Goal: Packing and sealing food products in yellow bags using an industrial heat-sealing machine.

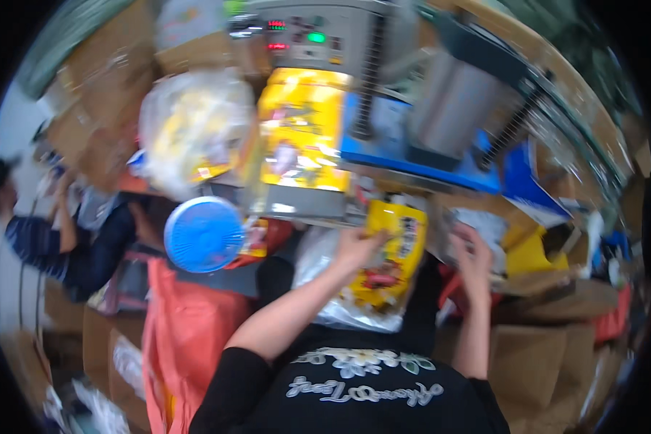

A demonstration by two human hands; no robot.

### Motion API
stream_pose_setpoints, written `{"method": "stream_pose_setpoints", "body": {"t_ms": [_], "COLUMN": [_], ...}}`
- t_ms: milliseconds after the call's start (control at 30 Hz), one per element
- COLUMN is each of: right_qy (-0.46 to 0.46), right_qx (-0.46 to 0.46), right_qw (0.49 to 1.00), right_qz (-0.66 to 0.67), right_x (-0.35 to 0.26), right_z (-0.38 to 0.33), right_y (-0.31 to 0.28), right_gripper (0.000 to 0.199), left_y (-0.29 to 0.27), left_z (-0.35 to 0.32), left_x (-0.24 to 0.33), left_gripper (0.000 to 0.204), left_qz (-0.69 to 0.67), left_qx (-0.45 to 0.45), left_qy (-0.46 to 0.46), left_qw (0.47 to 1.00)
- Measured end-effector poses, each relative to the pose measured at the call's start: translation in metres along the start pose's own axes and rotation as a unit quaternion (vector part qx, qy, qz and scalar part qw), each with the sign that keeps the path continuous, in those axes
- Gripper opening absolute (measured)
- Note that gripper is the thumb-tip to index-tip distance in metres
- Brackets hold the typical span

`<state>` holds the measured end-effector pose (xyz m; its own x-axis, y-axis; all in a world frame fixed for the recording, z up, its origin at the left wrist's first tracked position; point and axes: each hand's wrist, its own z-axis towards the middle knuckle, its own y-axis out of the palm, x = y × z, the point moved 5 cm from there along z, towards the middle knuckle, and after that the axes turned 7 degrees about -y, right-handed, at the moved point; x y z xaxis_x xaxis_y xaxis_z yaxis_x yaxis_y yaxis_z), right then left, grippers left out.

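My left hand [360, 249] is closed on the upper left edge of a yellow printed pouch [394, 253]. The pouch hangs tilted above my lap, in front of a clear plastic bag [325, 278]. To the right of the pouch, my right hand [474, 254] is raised with bent fingers, the thumb apart from them; I make out nothing between them. Beyond both hands stands a grey machine with a lit panel [315, 32]. More yellow packaging [300, 130] lies on its front. Motion blur softens the details.
A blue-topped round tub [204, 234] stands left of my hands, near a clear bag of yellow packets [192, 130]. A press-like device on a blue base [419, 155] rises ahead. Red bags [188, 340] and cardboard boxes [542, 362] flank me. Another person [43, 242] sits far left.
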<state>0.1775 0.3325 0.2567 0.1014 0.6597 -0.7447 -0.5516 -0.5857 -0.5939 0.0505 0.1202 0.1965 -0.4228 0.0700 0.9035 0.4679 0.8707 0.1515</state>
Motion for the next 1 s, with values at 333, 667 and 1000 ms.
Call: {"method": "stream_pose_setpoints", "body": {"t_ms": [333,667,1000], "right_qy": [-0.044,-0.141,-0.134], "right_qx": [-0.002,0.051,0.115], "right_qw": [0.947,0.942,0.972], "right_qz": [-0.319,-0.301,-0.158], "right_x": [0.13,0.101,0.097], "right_z": [0.0,0.007,-0.004], "right_y": [-0.053,-0.007,-0.012], "right_gripper": [0.035,0.03,0.033], "left_y": [0.014,-0.103,-0.112], "left_z": [0.045,0.122,0.092], "left_x": [-0.014,0.1,0.079], "left_gripper": [0.026,0.048,0.054], "left_qz": [0.005,0.506,0.527], "left_qx": [-0.034,0.354,0.293], "left_qy": [0.067,0.315,0.31], "left_qw": [0.997,0.721,0.735]}}
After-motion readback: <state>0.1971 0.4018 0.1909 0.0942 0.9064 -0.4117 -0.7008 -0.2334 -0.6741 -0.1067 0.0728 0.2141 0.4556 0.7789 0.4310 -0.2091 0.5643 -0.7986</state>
